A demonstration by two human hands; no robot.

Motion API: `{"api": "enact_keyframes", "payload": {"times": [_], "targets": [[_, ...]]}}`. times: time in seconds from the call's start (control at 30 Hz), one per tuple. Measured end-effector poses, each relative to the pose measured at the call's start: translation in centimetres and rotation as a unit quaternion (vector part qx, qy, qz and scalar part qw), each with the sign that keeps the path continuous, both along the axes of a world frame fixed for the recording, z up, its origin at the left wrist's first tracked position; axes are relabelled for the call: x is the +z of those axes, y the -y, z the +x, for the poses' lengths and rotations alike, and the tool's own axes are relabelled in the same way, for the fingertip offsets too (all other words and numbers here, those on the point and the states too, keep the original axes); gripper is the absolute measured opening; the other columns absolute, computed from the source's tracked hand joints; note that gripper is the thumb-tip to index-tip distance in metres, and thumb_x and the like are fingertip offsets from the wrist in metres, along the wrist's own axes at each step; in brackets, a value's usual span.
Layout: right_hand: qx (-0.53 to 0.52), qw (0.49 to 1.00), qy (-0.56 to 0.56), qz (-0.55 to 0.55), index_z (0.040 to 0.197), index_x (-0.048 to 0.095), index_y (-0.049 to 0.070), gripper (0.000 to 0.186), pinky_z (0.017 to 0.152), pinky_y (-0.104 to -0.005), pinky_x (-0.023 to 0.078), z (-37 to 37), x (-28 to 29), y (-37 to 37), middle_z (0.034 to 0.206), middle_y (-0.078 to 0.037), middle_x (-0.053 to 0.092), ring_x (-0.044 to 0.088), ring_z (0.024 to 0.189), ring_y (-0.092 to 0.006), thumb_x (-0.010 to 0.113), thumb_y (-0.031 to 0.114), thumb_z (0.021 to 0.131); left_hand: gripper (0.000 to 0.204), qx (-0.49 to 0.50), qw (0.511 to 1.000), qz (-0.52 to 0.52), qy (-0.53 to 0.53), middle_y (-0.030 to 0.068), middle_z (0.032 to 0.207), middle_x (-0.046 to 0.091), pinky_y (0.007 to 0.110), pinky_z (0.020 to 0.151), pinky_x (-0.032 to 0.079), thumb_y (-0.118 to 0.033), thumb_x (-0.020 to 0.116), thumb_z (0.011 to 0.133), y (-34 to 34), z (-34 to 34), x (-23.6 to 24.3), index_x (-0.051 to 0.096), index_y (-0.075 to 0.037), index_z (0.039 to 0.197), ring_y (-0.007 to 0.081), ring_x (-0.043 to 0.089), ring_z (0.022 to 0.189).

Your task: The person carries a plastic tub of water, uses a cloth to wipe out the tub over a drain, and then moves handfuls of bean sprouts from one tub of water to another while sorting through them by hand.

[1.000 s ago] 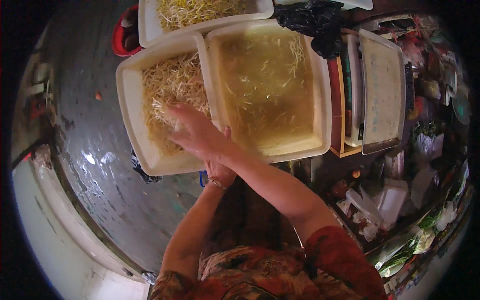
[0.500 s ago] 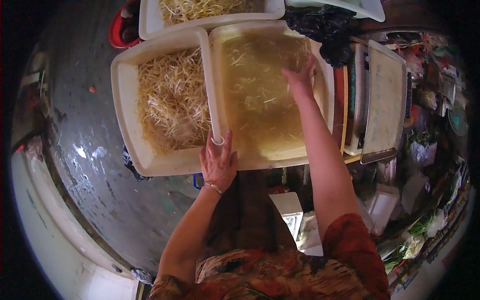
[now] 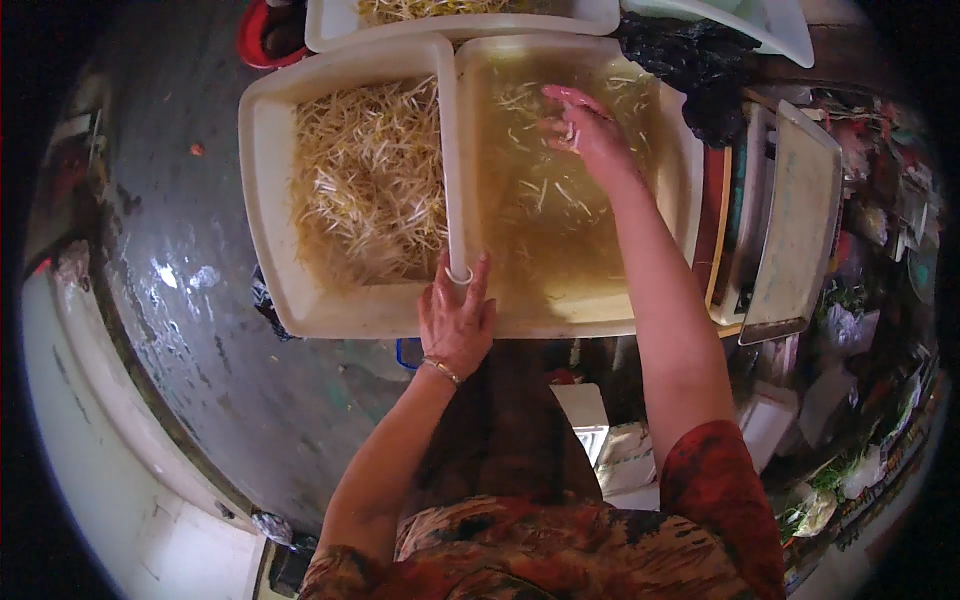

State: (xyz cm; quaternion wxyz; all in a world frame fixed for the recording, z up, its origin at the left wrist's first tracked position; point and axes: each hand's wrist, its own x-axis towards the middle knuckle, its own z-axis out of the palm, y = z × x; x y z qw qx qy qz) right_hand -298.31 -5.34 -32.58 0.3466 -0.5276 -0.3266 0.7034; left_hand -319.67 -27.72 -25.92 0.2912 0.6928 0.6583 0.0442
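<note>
Head view: left hand [image 3: 455, 325] at near-right corner of sprout tub [image 3: 262, 200], fingers spread. Right hand [image 3: 580, 130] over water tub [image 3: 684, 190], fingers half-curled, can't tell grip.

The left tub [image 3: 262, 190], in which sprouts [image 3: 375, 185] are heaped, is set against the right tub [image 3: 686, 195], in which water [image 3: 545, 235] and loose sprouts [image 3: 548, 192] are held. The left hand [image 3: 458, 325] is rested at the near end of the rim between them, while the right hand [image 3: 592, 132] is placed over the water. Behind both, a third tub [image 3: 470, 26] is set, with a bucket [image 3: 252, 38] placed to its left, a plastic bag [image 3: 690, 58] laid at the right tub's far right corner and a tray [image 3: 796, 225] placed farther right.
</note>
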Motion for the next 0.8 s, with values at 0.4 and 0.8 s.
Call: {"api": "enact_keyframes", "payload": {"times": [0.4,0.8], "targets": [[0.261,0.937,0.222,0.069,0.107,0.059,-0.004,0.042,0.080,-0.0352,0.047,-5.9,-2.9,2.8,0.101,-0.021,0.064,0.061,0.092,-0.0298,0.056,0.029,0.081,0.070,0.000,1.000,-0.002,-0.016,0.0250,0.141,0.026,0.048,0.098,0.036,-0.024,0.057,0.083,0.1,-0.1,-0.1,0.024,-0.026,0.145,0.0394,0.042,0.121],[0.203,0.941,0.122,-0.242,0.117,0.055,0.008,0.036,0.080,-0.0356,0.046,-5.0,0.0,10.2,0.102,-0.007,0.063,0.056,0.093,-0.0172,0.058,0.027,0.086,0.082,0.037,0.999,-0.003,0.024,0.0267,0.140,0.030,0.049,0.095,0.039,-0.021,0.061,0.079,0.0,0.3,-0.1,0.015,-0.020,0.147,0.0418,0.043,0.120]]}}
